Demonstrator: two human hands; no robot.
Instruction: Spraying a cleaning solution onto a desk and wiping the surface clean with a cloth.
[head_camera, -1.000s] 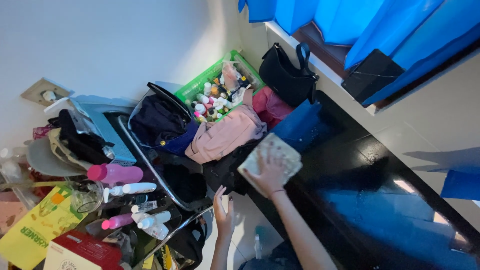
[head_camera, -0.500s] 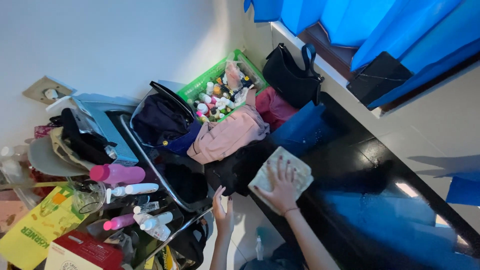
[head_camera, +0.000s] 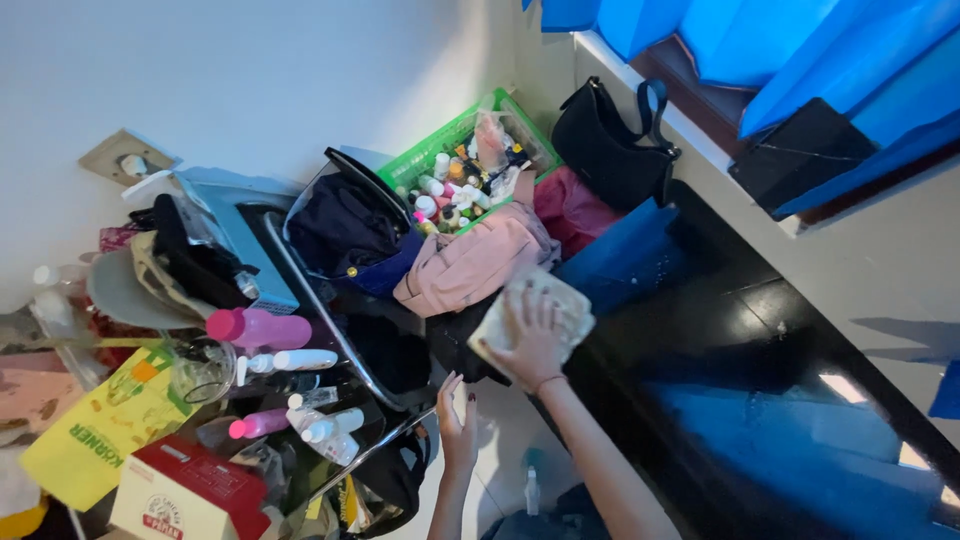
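Observation:
My right hand (head_camera: 533, 338) presses flat, fingers spread, on a pale patterned cloth (head_camera: 566, 303) at the near-left end of a glossy black tabletop (head_camera: 760, 400). The cloth lies right beside a pink bag (head_camera: 470, 265) and a dark bundle. My left hand (head_camera: 455, 420) is lower down, fingers together, resting against the chrome frame (head_camera: 370, 455) of a cluttered rack and holding nothing.
A green basket (head_camera: 440, 150) of small bottles, a black handbag (head_camera: 610, 150), a navy bag (head_camera: 345, 230), a maroon cloth and a blue bag crowd the table's far end. Pink and white bottles (head_camera: 265, 330), a red box and a yellow packet fill the rack. Blue curtains hang above.
My right hand slid the cloth out along the tabletop and has now drawn it back toward the pink bag. The left hand stays on the rack frame.

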